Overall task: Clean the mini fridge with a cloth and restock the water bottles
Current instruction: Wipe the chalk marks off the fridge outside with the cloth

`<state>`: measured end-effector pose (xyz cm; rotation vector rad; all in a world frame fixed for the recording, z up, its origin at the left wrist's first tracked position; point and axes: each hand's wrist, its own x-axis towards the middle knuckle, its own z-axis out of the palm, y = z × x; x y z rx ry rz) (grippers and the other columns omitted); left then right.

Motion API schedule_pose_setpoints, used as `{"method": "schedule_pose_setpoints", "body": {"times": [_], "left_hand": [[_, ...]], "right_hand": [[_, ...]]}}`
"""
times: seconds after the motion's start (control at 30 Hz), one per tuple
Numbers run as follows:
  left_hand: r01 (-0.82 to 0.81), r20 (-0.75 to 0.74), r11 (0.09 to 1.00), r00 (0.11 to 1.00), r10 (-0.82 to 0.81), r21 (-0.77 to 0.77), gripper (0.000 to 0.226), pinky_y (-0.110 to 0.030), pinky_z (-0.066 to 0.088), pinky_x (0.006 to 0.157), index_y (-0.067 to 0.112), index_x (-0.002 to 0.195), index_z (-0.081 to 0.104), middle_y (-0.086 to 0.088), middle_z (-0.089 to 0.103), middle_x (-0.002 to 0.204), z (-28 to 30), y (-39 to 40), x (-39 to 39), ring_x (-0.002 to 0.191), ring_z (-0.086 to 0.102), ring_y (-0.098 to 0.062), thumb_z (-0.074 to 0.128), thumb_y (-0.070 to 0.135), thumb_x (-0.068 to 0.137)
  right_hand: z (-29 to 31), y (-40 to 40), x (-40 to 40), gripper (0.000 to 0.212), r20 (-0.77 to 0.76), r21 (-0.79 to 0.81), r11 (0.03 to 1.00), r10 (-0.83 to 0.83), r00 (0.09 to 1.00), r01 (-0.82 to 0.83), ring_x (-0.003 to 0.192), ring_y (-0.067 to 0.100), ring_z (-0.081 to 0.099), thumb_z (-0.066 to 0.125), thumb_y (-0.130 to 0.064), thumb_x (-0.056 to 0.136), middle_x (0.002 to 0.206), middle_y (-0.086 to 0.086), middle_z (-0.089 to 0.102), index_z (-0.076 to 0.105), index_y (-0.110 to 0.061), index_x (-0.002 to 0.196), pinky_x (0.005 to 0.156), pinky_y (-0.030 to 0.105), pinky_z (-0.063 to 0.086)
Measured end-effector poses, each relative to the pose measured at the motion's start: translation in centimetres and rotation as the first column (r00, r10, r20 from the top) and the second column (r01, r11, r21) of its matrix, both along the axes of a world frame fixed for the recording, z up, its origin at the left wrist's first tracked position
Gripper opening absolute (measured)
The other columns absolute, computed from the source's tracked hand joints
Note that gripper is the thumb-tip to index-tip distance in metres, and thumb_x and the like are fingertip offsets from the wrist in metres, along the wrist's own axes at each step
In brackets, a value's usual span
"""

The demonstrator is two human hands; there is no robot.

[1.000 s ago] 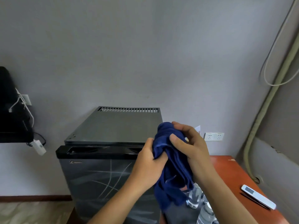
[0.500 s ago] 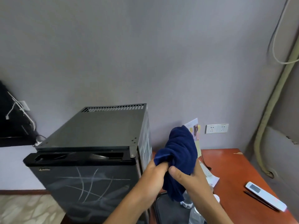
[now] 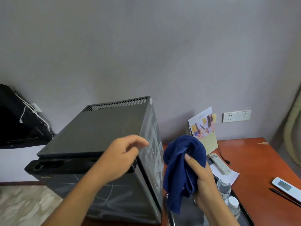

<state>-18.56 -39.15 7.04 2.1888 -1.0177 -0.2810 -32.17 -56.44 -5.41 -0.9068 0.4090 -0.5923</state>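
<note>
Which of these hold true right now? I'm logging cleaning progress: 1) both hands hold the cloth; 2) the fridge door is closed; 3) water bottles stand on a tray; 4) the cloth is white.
1) False: only the right hand grips the cloth; the left hand is over the fridge top corner, holding nothing.
2) True.
3) True: the bottles stand on the dark tray.
4) False: it is dark blue.

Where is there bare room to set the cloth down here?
The mini fridge top is bare from the vent slots to the left hand. The desk is bare between the wall and the white remote. Crowded: the tray with water bottles, and the papers under the grey remote.
</note>
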Motion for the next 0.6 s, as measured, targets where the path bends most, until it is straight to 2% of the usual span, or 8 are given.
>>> {"method": "schedule_pose_setpoints", "body": {"times": [0.07,0.1,0.13,0.2,0.3,0.4,0.5,0.6], "left_hand": [[-0.055,0.137,0.998,0.989,0.054,0.004,0.045,-0.019,0.051,0.089,0.039,0.109,0.070,0.027,0.067,0.115,-0.1,-0.4,3.3,0.105,0.063,0.003,0.046,0.001,0.099],[-0.059,0.187,0.998,0.981,0.053,0.029,0.044,-0.016,0.044,0.099,0.037,0.116,0.068,0.028,0.063,0.124,-0.4,-0.8,5.2,0.116,0.056,0.009,0.045,0.003,0.101],[-0.057,0.214,0.996,0.976,0.041,0.069,0.042,-0.017,0.036,0.107,0.035,0.125,0.065,0.025,0.058,0.135,-0.9,-1.2,7.2,0.127,0.049,0.009,0.043,0.007,0.102],[-0.040,0.239,0.983,0.971,-0.004,0.179,0.041,-0.023,0.026,0.117,0.030,0.143,0.055,0.017,0.046,0.153,-1.9,-2.4,10.9,0.143,0.036,-0.001,0.039,0.017,0.107],[0.000,0.262,0.928,0.959,-0.105,0.372,0.048,-0.041,0.013,0.127,0.033,0.157,0.033,0.016,0.023,0.166,-2.7,-5.0,14.1,0.156,0.015,-0.012,0.032,0.037,0.109],[0.002,0.277,0.864,0.947,-0.163,0.503,0.056,-0.058,-0.002,0.125,0.037,0.162,0.011,0.019,0.000,0.170,-3.2,-6.9,15.1,0.158,-0.004,-0.015,0.020,0.047,0.107],[0.007,0.299,0.846,0.934,-0.196,0.534,0.061,-0.061,-0.007,0.123,0.042,0.161,0.000,0.022,-0.010,0.168,-3.7,-7.0,15.3,0.157,-0.012,-0.016,0.014,0.059,0.104],[0.017,0.303,0.842,0.929,-0.213,0.540,0.060,-0.063,-0.010,0.121,0.049,0.159,-0.004,0.024,-0.013,0.167,-3.9,-6.8,15.5,0.156,-0.016,-0.017,0.013,0.062,0.103]], "right_hand": [[-0.1,-0.3,1.0,0.103,0.006,0.009,1.000,0.013,1.000,-0.013,0.105,0.033,0.072,0.096,-0.059,0.039,0.116,0.014,0.074,0.065,-0.014,0.127,0.084,0.045,0.056],[-0.2,-0.3,1.6,0.101,0.012,0.006,1.000,0.014,1.000,-0.014,0.107,0.033,0.072,0.095,-0.057,0.043,0.119,0.014,0.073,0.063,-0.015,0.129,0.088,0.046,0.055],[-0.2,-0.2,2.3,0.099,0.020,-0.007,1.000,0.006,1.000,-0.006,0.109,0.032,0.071,0.094,-0.055,0.047,0.122,0.012,0.072,0.060,-0.018,0.132,0.091,0.048,0.055],[-0.2,0.0,3.7,0.089,0.019,-0.095,0.995,-0.026,0.999,0.028,0.112,0.025,0.070,0.092,-0.050,0.056,0.125,0.000,0.069,0.055,-0.028,0.135,0.093,0.045,0.056],[0.2,0.7,6.0,0.069,-0.016,-0.313,0.949,-0.043,0.999,0.036,0.115,0.008,0.065,0.080,-0.034,0.075,0.124,-0.018,0.064,0.050,-0.036,0.138,0.088,0.027,0.057],[0.3,1.9,8.5,0.059,-0.027,-0.394,0.919,0.002,1.000,-0.012,0.117,0.011,0.065,0.083,-0.022,0.082,0.125,-0.016,0.067,0.058,-0.040,0.132,0.097,0.037,0.056],[0.0,3.1,10.4,0.060,-0.035,-0.405,0.913,-0.071,0.997,0.050,0.117,0.007,0.064,0.081,-0.013,0.085,0.127,-0.018,0.066,0.058,-0.039,0.134,0.103,0.044,0.053],[-0.1,4.2,10.8,0.071,-0.022,-0.392,0.920,-0.025,0.999,0.014,0.129,0.001,0.055,0.077,-0.028,0.083,0.139,-0.024,0.058,0.047,-0.040,0.146,0.113,0.042,0.045]]}}
